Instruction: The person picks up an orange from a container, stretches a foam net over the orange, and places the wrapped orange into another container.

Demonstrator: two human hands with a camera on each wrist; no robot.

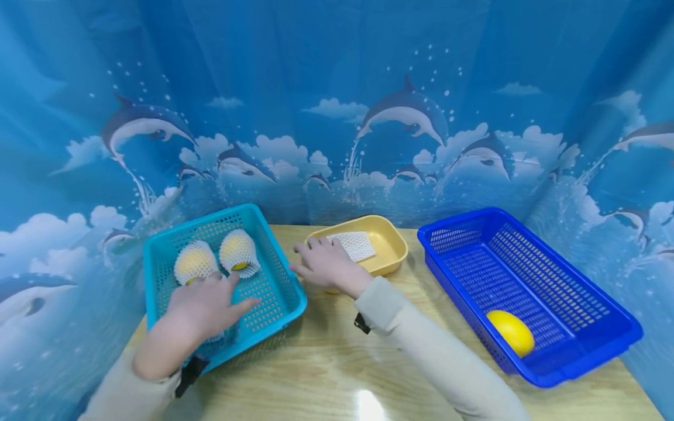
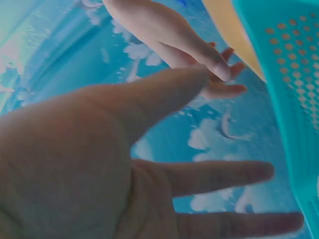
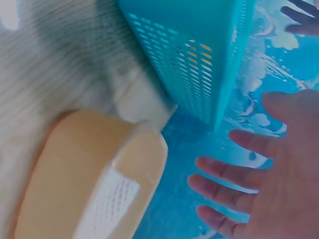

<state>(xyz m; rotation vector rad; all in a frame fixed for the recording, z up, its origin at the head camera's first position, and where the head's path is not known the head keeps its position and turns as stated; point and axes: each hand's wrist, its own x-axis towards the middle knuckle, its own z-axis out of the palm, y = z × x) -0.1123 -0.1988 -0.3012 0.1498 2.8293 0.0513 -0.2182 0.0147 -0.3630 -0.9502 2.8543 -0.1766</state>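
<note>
My left hand hovers over the teal basket with its fingers spread, holding nothing. Two yellow fruits in white foam nets, one on the left and one on the right, lie in that basket. Part of another net shows beneath the hand. My right hand is above the left side of a yellow tray, fingers extended and nothing in them. A flat white foam net lies in the tray. In the right wrist view the right hand's fingers are apart from tray and basket.
A blue basket stands at the right of the wooden table with a bare yellow fruit in its near corner. Behind the table hangs a dolphin-print curtain.
</note>
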